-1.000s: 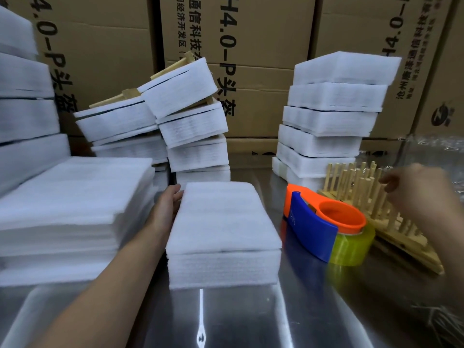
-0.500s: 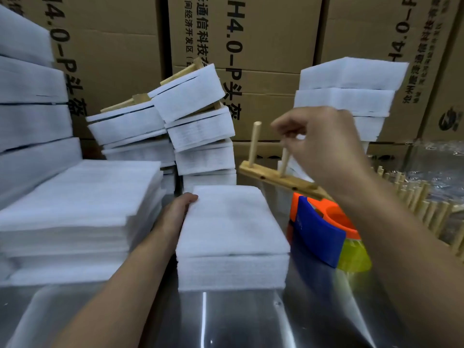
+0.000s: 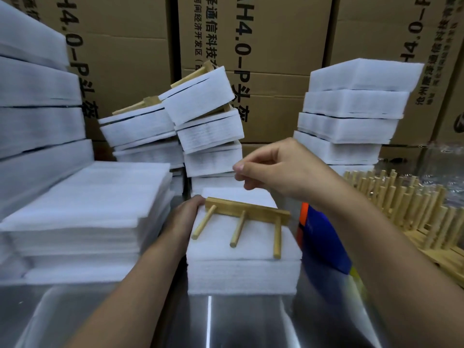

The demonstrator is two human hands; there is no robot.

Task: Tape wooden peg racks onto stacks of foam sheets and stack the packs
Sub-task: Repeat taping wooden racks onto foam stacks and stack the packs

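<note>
Rack: a pale wooden peg rack with three dowels (image 3: 247, 213), carried in the air half a second ago, now lies flat on top of the white foam-sheet stack (image 3: 243, 272), pegs pointing toward the person.
Right hand: the right hand (image 3: 276, 169) hovers just above the rack, fingers loosely curled and holding nothing.
Left hand: the left hand (image 3: 185, 217) holds the stack's far-left edge, fingers bent there beside the rack's end.
Tape: the blue-and-orange tape dispenser (image 3: 324, 237) stands just right of the stack, partly hidden by the forearm.
Meaning: placement looks done; taping likely comes next.
Done so far: taped foam packs (image 3: 208, 126) lean in piles behind.
</note>
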